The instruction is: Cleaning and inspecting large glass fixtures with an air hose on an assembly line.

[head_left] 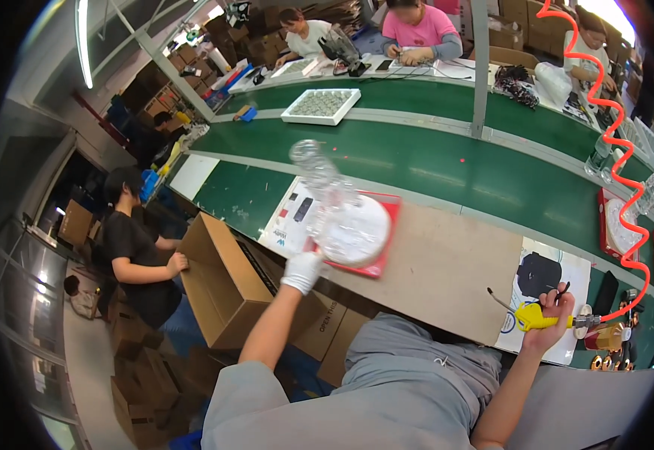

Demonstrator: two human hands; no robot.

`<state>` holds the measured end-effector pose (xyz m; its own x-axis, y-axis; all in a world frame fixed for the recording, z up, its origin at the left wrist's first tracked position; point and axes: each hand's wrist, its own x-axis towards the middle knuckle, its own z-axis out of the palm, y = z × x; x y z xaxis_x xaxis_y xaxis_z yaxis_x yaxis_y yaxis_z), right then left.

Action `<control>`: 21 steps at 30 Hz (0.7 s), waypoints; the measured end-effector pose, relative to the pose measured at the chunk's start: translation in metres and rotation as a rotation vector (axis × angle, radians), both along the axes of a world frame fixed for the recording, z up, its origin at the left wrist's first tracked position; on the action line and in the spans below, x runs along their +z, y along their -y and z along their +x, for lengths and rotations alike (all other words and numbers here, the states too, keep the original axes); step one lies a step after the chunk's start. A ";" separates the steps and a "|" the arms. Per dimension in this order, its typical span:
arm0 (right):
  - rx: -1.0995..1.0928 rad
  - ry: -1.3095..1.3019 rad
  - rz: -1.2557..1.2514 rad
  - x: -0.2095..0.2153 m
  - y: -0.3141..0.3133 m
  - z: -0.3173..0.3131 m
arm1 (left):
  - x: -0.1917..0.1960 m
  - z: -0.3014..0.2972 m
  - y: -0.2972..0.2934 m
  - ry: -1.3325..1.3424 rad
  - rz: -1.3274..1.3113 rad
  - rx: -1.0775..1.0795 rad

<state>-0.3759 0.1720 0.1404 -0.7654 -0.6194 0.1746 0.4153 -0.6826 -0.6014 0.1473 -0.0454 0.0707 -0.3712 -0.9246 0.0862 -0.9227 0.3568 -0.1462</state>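
My left hand (302, 271), in a white glove, is closed at the near left edge of a red square box (391, 232). What its fingers grip is hard to make out. A round white disc (368, 229) lies on the box. Crumpled clear plastic (327, 187), blurred, rises over the disc's left side and leans away from me. Bare, my right hand (554, 319) is wrapped around a yellow air blow gun (534, 317), its thin bent nozzle pointing left. From the gun's back end a red coiled hose (634, 265) runs upward.
A brown board (447, 274) covers the bench before me, beside a green conveyor (417, 169) carrying a white tray (321, 106). An open carton (222, 281) stands left, held by a co-worker (136, 255). Bottles and small parts crowd the right; several people sit across.
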 end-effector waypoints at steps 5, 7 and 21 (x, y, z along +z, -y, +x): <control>0.028 0.017 0.013 -0.007 0.000 0.014 | 0.030 0.086 0.029 -0.232 -0.100 0.531; 0.022 0.040 0.027 -0.011 0.003 0.021 | 0.029 0.108 0.026 -0.151 0.146 0.673; 0.264 0.011 0.174 -0.038 0.014 0.068 | 0.030 0.001 0.006 -0.086 0.476 0.141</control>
